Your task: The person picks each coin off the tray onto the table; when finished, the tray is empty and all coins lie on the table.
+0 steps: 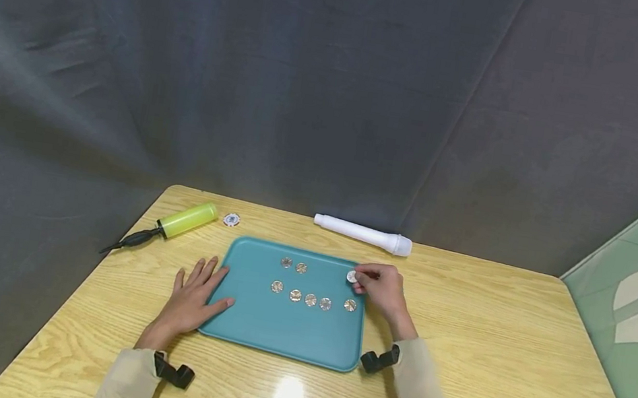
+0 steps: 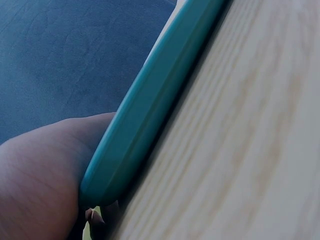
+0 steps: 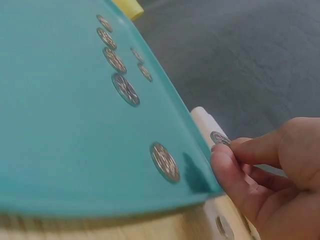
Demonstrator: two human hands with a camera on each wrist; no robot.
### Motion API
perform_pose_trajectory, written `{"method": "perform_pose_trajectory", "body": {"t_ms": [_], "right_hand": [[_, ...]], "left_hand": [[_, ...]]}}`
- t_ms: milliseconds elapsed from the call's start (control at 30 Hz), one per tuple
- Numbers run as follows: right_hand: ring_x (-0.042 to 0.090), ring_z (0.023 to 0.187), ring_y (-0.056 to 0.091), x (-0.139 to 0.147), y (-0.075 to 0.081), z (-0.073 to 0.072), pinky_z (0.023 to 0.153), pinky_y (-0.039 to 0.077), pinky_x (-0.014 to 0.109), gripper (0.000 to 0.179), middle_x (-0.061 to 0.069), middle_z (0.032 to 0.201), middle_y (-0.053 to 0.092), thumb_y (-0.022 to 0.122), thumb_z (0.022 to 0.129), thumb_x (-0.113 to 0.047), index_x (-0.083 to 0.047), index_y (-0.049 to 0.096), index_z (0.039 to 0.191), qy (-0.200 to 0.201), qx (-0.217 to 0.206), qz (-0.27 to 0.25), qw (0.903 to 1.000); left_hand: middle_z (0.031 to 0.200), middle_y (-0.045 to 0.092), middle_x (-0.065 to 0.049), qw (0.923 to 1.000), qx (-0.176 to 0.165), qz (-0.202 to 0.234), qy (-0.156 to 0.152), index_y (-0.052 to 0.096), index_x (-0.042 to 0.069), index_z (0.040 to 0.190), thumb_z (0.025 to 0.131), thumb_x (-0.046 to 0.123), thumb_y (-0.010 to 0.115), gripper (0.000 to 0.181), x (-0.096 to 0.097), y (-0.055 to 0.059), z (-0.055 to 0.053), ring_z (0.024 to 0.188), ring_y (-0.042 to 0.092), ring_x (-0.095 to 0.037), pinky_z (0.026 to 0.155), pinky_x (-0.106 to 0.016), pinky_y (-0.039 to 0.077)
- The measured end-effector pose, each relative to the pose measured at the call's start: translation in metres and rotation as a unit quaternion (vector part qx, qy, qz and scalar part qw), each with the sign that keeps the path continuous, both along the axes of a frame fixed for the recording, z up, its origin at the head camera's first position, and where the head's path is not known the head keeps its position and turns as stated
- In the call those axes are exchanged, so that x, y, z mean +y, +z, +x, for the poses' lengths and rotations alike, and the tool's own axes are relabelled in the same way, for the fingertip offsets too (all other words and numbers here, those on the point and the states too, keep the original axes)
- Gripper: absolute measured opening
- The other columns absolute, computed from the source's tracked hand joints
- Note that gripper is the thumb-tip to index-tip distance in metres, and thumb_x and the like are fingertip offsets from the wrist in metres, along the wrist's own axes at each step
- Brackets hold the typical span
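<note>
A teal tray (image 1: 282, 333) lies on the table with several coins on it. Two of these, one of them a coin (image 1: 301, 268), lie toward its back; the others, including a coin (image 1: 311, 300), form a loose row across the middle. My right hand (image 1: 381, 288) pinches another coin (image 3: 220, 138) between thumb and fingertips, held above the tray's back right corner. With fingers spread, my left hand (image 1: 190, 303) rests over the tray's left edge. In the left wrist view, part of that hand (image 2: 45, 175) shows against the tray's rim (image 2: 145, 110).
Behind the tray lies a white stick (image 1: 360, 232) with a wider head. A yellow-green pump (image 1: 187, 220) with a black end lies at the back left, beside a poker chip (image 1: 232, 219). Dark cloth (image 1: 334, 92) hangs behind the wooden table (image 1: 486, 358).
</note>
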State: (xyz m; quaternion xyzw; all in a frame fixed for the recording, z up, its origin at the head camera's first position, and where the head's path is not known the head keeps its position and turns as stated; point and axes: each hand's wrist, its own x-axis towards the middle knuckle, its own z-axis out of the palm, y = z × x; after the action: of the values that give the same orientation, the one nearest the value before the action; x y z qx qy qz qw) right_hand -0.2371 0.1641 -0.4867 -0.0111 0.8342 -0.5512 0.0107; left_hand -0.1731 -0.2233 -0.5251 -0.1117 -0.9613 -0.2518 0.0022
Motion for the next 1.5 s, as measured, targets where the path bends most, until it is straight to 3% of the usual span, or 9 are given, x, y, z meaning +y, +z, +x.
{"method": "perform_pose_trajectory", "body": {"t_ms": [300, 1300, 1500], "right_hand": [[0.008, 0.064, 0.069, 0.022, -0.002, 0.002, 0.063, 0.060, 0.023, 0.018, 0.023, 0.089, 0.076, 0.063, 0.094, 0.000, 0.009, 0.074, 0.105, -0.021, 0.002, 0.018, 0.9996], [0.000, 0.068, 0.070, 0.090, 0.000, 0.013, 0.068, 0.061, 0.020, 0.030, 0.033, 0.104, 0.072, 0.060, 0.097, 0.000, 0.019, 0.063, 0.120, -0.048, -0.022, -0.004, 0.9986], [0.000, 0.067, 0.070, 0.101, -0.005, 0.013, 0.068, 0.061, 0.021, 0.029, 0.028, 0.100, 0.074, 0.060, 0.097, 0.001, 0.019, 0.063, 0.120, -0.058, -0.027, 0.000, 0.9980]], "left_hand": [[0.166, 0.021, -0.024, 1.0000, 0.003, -0.001, -0.001, 0.036, 0.008, 0.156, 0.095, 0.046, 0.062, 0.077, -0.001, -0.001, -0.001, 0.154, 0.012, -0.049, 0.116, -0.074, 0.003], [0.166, 0.020, -0.024, 1.0000, -0.003, 0.009, -0.001, 0.035, 0.007, 0.157, 0.096, 0.045, 0.061, 0.076, 0.001, 0.001, 0.000, 0.154, 0.010, -0.050, 0.117, -0.074, 0.001], [0.167, 0.019, -0.022, 1.0000, -0.004, 0.003, 0.001, 0.034, 0.008, 0.157, 0.096, 0.045, 0.061, 0.076, 0.000, 0.002, 0.001, 0.155, 0.009, -0.048, 0.117, -0.073, 0.002]]}}
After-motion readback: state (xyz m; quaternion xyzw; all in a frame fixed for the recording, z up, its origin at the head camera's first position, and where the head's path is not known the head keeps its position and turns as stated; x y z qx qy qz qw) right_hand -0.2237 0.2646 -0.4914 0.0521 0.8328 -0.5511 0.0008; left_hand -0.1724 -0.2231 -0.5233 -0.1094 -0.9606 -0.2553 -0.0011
